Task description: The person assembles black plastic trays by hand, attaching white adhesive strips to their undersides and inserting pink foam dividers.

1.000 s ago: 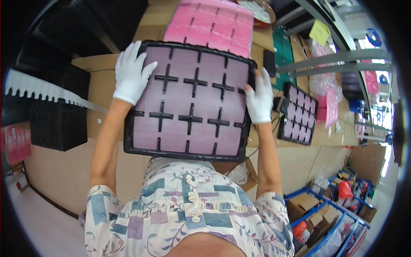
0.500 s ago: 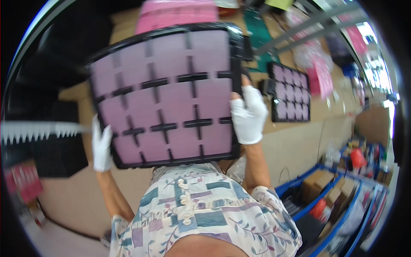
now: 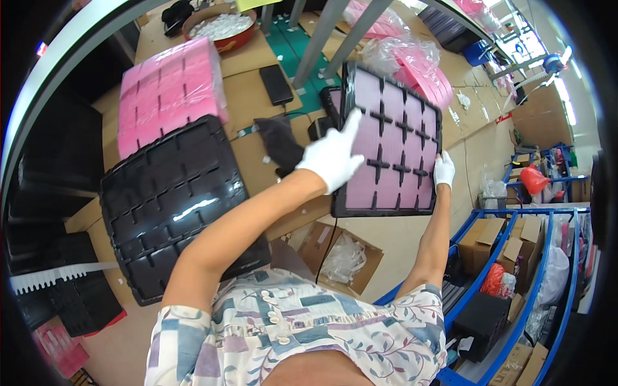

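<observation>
A black-framed tray (image 3: 389, 141) with mauve panels and black cross-shaped dividers stands tilted at the right. My right hand (image 3: 444, 170), in a white glove with bare fingertips, grips its right edge. Across my body reaches my left hand (image 3: 331, 156), likewise gloved, holding the tray's left edge with the index finger and thumb spread over it; its other fingers are partly hidden. Behind the tray's upper left corner a bit of another mauve-panelled piece (image 3: 331, 100) shows. Under my left forearm lies a glossy black moulded tray (image 3: 170, 186).
Pink film-wrapped slabs (image 3: 164, 90) sit behind the black tray. A red bowl of white bits (image 3: 222, 32), a black phone-like device (image 3: 277, 85) and grey metal posts (image 3: 313, 48) stand farther back. An open carton (image 3: 315, 244) is below; blue shelving (image 3: 515, 257) stands right.
Both hands have carried the mauve-panelled tray from the middle to the right and turned it. The black tray and pink slabs at the left have come into view.
</observation>
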`<state>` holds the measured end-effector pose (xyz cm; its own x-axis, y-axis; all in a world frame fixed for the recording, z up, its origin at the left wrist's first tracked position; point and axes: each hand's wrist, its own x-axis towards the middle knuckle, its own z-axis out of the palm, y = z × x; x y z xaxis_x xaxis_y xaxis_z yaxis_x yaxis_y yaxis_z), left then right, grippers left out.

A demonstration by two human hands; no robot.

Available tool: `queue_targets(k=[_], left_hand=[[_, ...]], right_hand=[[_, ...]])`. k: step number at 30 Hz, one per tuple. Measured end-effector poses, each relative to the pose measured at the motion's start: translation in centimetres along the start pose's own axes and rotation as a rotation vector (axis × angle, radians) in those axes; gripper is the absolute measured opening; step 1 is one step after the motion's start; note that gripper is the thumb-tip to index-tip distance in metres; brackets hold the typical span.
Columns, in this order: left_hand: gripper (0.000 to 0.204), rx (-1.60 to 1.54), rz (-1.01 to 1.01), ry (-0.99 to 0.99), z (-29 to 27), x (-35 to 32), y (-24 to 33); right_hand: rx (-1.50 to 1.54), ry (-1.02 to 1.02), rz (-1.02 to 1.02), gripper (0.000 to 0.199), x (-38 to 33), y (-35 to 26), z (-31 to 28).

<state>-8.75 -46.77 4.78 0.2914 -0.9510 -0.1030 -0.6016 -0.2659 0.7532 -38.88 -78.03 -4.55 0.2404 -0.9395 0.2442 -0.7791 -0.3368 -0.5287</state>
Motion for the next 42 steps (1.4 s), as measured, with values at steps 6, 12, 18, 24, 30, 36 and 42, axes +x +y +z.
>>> queue_targets(k=[6,12,18,24,30,36,42], left_hand=[[0.088,-0.088,-0.196,-0.242,12.4,12.0,-3.5],[0.094,0.120,-0.452,-0.318,14.3,16.4,-6.0],[0.094,0.294,-0.465,-0.289,15.7,17.0,-7.4],[0.091,0.242,-0.459,-0.268,17.4,16.6,-5.8],[0.087,0.169,-0.545,-0.152,15.4,16.4,-7.6],[0.108,0.254,-0.366,-0.341,19.0,16.2,-7.8],[0.031,0.268,0.258,0.233,4.6,0.1,0.3]], right_hand=[[-0.261,-0.076,0.051,0.033,7.7,10.6,5.1],[-0.344,-0.132,-0.097,0.024,12.7,9.0,12.7],[-0.513,-0.161,-0.094,0.024,14.5,3.6,15.7],[-0.538,-0.251,-0.083,0.026,17.0,4.9,16.0],[-0.495,-0.280,-0.108,0.033,16.8,2.8,18.4],[-0.515,-0.246,-0.149,0.045,18.8,8.6,19.2],[-0.069,0.269,-0.213,0.041,19.3,5.5,20.1]])
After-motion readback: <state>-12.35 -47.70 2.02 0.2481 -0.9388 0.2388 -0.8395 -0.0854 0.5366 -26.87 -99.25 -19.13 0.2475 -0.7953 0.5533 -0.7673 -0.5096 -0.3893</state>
